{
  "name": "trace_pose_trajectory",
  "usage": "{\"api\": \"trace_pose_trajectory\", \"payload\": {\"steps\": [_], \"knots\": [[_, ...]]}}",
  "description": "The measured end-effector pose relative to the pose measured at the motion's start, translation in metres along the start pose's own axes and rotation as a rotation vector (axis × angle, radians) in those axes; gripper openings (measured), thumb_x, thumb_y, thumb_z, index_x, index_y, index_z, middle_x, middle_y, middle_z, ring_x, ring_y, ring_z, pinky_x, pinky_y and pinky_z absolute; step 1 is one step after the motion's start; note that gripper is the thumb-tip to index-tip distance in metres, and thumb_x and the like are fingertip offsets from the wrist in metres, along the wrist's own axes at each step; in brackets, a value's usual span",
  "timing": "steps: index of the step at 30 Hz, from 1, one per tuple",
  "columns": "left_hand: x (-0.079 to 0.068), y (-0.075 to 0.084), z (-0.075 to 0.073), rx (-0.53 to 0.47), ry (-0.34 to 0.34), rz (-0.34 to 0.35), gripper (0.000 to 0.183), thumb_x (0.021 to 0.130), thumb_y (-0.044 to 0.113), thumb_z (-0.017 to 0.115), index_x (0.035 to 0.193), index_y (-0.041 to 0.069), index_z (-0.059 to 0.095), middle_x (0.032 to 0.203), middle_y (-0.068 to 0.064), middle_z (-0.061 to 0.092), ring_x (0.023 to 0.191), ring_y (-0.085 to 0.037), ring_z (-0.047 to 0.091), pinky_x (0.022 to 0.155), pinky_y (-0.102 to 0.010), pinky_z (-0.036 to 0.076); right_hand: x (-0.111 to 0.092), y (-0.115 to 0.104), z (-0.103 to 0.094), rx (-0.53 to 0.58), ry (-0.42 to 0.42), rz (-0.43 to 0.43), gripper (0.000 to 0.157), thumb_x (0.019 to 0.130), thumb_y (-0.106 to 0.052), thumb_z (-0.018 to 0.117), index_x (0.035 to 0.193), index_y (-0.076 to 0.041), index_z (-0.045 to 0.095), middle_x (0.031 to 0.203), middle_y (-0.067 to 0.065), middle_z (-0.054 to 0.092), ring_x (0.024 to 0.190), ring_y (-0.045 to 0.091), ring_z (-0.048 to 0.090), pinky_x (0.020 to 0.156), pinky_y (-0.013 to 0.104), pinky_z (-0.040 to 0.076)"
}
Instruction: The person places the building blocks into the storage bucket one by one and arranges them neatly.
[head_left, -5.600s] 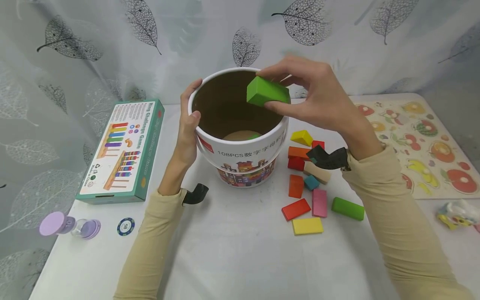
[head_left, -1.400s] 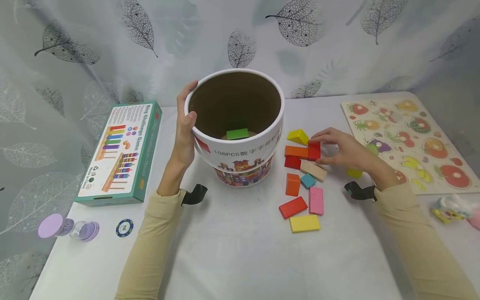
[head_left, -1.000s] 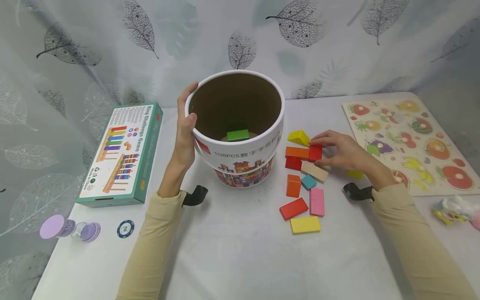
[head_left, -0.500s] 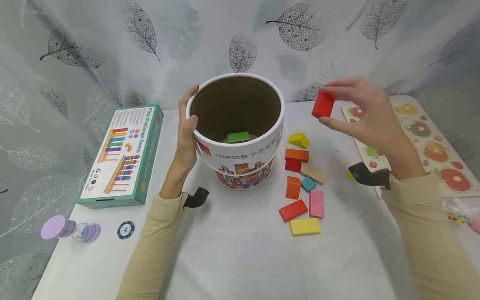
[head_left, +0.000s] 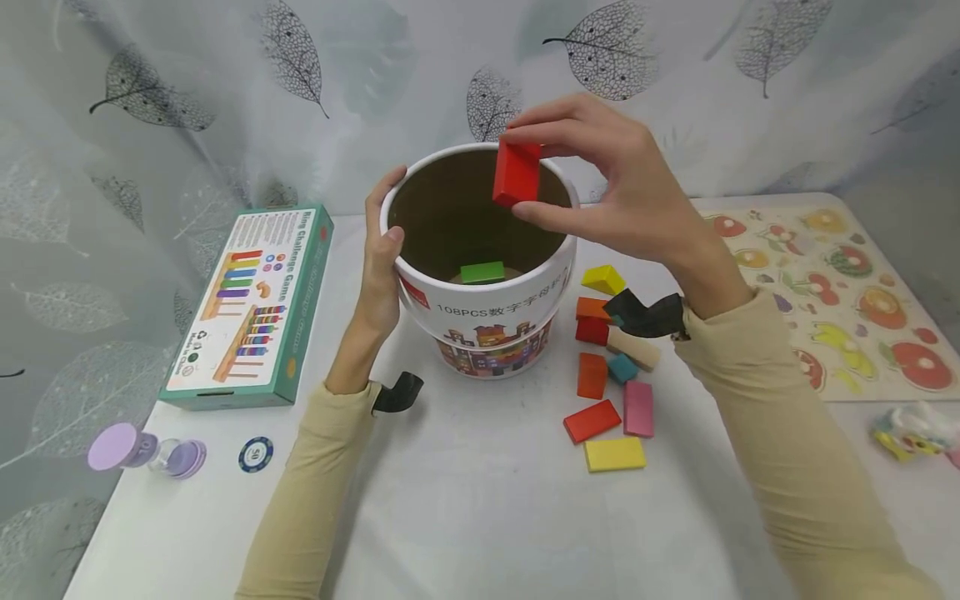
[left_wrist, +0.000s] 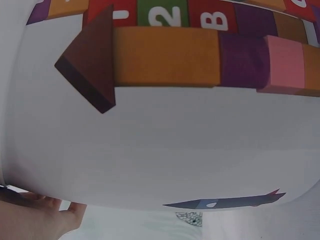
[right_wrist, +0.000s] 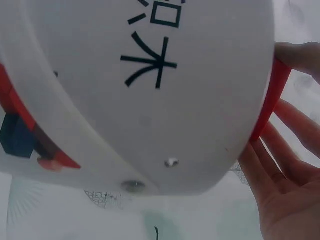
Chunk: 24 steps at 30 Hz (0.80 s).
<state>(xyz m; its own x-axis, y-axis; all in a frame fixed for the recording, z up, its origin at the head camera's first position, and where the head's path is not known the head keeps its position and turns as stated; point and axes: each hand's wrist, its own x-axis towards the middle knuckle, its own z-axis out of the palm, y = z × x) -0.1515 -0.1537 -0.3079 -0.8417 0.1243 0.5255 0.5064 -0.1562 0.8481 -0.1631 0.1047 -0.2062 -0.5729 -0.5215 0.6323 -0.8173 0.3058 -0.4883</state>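
Note:
A white bucket with printed block pictures stands open at the middle back of the table. My left hand holds its left side, thumb at the rim. In my right hand, a red block is pinched between thumb and fingers, over the bucket's right rim. The right wrist view shows the red block partly hidden by the bucket wall. Inside the bucket lies a green block. Right of it on the table are a yellow triangular block, a pink block and several others.
A green Ring Challenge Game box lies at the left, with a purple hourglass and a round chip in front. At the right are a fruit puzzle board and a small white-and-yellow toy. A leaf-patterned curtain hangs behind.
The green block once in my right hand is gone from it, and the one on the table is gone too. My right hand has lifted the red block off the table and carried it left over the bucket.

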Motion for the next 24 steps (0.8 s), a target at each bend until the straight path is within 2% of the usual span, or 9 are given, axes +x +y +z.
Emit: {"api": "trace_pose_trajectory", "payload": {"steps": [6, 13, 17, 21, 24], "knots": [[-0.001, 0.0, 0.0, 0.037, 0.009, -0.008, 0.077, 0.086, 0.059, 0.048, 0.15, 0.022, 0.025, 0.146, -0.012, 0.039, 0.132, -0.035, 0.039, 0.107, -0.057, 0.037, 0.003, 0.005, 0.008, 0.054, -0.009, -0.002, 0.052, 0.075, -0.005, 0.081, 0.124, -0.002, 0.064, 0.128, 0.01, 0.06, 0.116, 0.009, 0.055, 0.098, 0.032, 0.051], [-0.001, -0.001, 0.001, 0.022, 0.005, -0.003, 0.077, 0.086, 0.059, 0.049, 0.15, 0.022, 0.025, 0.146, -0.011, 0.039, 0.132, -0.035, 0.039, 0.107, -0.054, 0.038, 0.003, 0.005, 0.01, 0.12, -0.011, 0.017, 0.05, 0.073, -0.002, 0.082, 0.121, -0.002, 0.067, 0.122, 0.006, 0.064, 0.109, 0.012, 0.061, 0.099, 0.028, 0.05], [-0.001, -0.001, 0.001, 0.019, 0.004, -0.001, 0.078, 0.086, 0.06, 0.05, 0.15, 0.022, 0.025, 0.146, -0.012, 0.039, 0.132, -0.035, 0.04, 0.107, -0.054, 0.038, 0.0, 0.004, 0.005, 0.176, -0.019, 0.009, 0.049, 0.074, 0.003, 0.08, 0.121, 0.0, 0.066, 0.119, 0.009, 0.065, 0.108, 0.016, 0.061, 0.099, 0.027, 0.05], [0.0, -0.002, 0.001, 0.0, 0.004, 0.01, 0.079, 0.086, 0.06, 0.051, 0.15, 0.021, 0.025, 0.146, -0.013, 0.039, 0.132, -0.037, 0.039, 0.107, -0.054, 0.038, -0.005, 0.003, -0.004, 0.221, -0.017, -0.039, 0.051, 0.072, 0.012, 0.077, 0.121, 0.005, 0.064, 0.119, 0.014, 0.065, 0.109, 0.022, 0.061, 0.098, 0.029, 0.05], [0.001, -0.002, 0.001, -0.004, 0.003, 0.012, 0.08, 0.086, 0.06, 0.051, 0.15, 0.02, 0.025, 0.146, -0.014, 0.039, 0.132, -0.037, 0.039, 0.108, -0.054, 0.037, -0.012, 0.002, -0.014, 0.225, 0.005, -0.036, 0.052, 0.07, 0.016, 0.076, 0.12, 0.007, 0.063, 0.121, 0.011, 0.065, 0.11, 0.023, 0.06, 0.098, 0.028, 0.05]]}}
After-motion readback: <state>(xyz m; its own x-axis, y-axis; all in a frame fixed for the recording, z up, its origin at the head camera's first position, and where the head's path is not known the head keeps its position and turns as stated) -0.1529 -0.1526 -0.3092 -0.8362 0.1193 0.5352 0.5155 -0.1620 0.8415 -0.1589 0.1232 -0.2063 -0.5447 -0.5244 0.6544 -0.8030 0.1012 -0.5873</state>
